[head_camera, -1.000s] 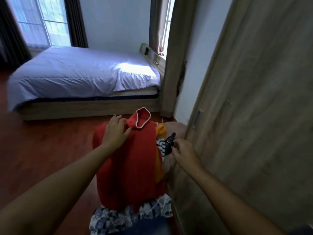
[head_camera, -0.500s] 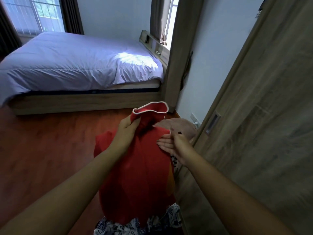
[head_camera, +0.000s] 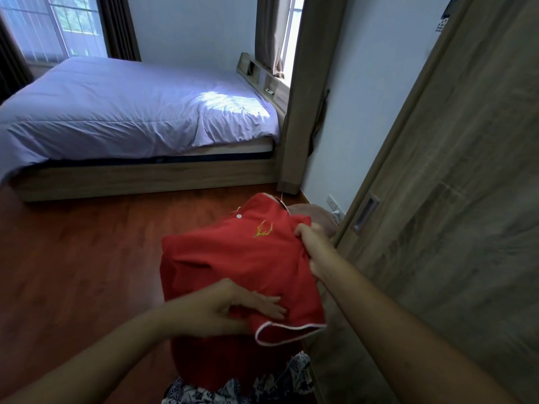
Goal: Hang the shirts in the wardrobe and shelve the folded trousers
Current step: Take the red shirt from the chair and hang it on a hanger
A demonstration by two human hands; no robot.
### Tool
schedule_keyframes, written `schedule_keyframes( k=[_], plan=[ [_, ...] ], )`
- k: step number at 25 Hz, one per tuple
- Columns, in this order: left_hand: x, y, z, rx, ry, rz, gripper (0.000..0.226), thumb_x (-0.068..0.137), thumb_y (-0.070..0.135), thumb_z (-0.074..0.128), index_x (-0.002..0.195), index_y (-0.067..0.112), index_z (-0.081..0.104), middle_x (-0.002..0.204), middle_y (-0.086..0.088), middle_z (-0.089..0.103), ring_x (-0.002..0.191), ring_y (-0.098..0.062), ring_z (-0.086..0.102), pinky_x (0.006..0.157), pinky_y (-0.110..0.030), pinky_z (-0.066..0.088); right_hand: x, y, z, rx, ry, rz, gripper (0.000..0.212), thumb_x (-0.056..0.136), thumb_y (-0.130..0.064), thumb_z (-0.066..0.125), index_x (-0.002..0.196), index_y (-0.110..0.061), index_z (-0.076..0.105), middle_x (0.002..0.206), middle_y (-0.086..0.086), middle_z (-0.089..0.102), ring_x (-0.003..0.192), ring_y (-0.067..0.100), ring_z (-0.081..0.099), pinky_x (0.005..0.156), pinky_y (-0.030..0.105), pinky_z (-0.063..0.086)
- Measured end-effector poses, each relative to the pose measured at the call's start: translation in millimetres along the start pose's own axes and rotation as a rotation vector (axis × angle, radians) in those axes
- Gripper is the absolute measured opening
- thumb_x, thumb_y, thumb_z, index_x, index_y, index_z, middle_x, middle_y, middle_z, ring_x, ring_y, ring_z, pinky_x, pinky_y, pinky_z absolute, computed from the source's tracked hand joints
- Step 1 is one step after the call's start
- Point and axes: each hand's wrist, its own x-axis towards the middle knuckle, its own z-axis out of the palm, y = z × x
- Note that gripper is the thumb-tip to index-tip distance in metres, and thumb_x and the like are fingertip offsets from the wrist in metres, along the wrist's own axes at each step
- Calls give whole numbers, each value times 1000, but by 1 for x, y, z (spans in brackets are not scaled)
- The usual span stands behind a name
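Observation:
A red polo shirt (head_camera: 233, 258) with a small yellow emblem, a white button and white-edged sleeve hem lies spread in front of me, over a pile of clothes. My right hand (head_camera: 313, 243) grips the shirt's right shoulder near the collar. My left hand (head_camera: 233, 309) lies on the lower part of the shirt by the sleeve, its fingers stretched out and its thumb tucked against the fabric. Under the shirt a blue-and-white patterned garment (head_camera: 239, 389) pokes out at the bottom. The wooden wardrobe door (head_camera: 452, 214) with a recessed handle (head_camera: 366, 212) stands shut at my right.
A bed (head_camera: 131, 112) with a pale cover and wooden frame fills the far left. A wooden post (head_camera: 306, 97) and white wall stand behind the shirt. A beige cloth (head_camera: 318, 214) lies by the wardrobe base. Red-brown wood floor (head_camera: 73, 258) spreads to the left.
The red shirt has been turned so its front with the emblem faces up. My right hand went from lying flat on it to gripping its shoulder. My left hand slid down toward the sleeve.

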Motion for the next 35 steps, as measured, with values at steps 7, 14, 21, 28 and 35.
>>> schedule_keyframes(
  k=[7,14,21,28,35],
  plan=[
    [44,-37,-106,-164,939,-327,19,93,24,56,84,21,72,93,-11,74,98,-33,68,83,-33,54,-47,58,-65,-239,-218,-398,20,76,-13,58,90,-26,66,78,-18,72,74,-7,63,72,14,48],
    [141,-77,-103,343,631,-680,77,76,78,39,91,10,70,101,-20,67,99,-34,62,88,-38,48,-27,97,-76,-69,-143,-113,8,89,-5,51,86,-8,59,73,0,62,65,9,57,60,20,45],
    [195,-59,-89,597,299,-780,82,67,73,63,111,3,61,116,-18,59,104,-32,57,87,-39,51,-15,55,-55,170,-126,166,34,91,-42,53,96,-10,62,74,8,74,59,11,66,55,24,53],
    [175,-60,-100,-73,569,-662,22,86,23,67,83,1,68,70,-8,64,69,-22,59,61,-27,49,-19,44,-49,215,77,-21,32,80,8,41,96,-9,64,78,4,60,60,8,59,44,17,45],
    [122,-3,-98,-1198,456,-9,22,63,1,71,83,7,66,91,-7,63,86,-13,66,82,-30,58,-73,-12,-84,391,41,-421,21,87,1,49,92,-8,67,72,1,71,63,8,66,61,19,54]
  ],
)
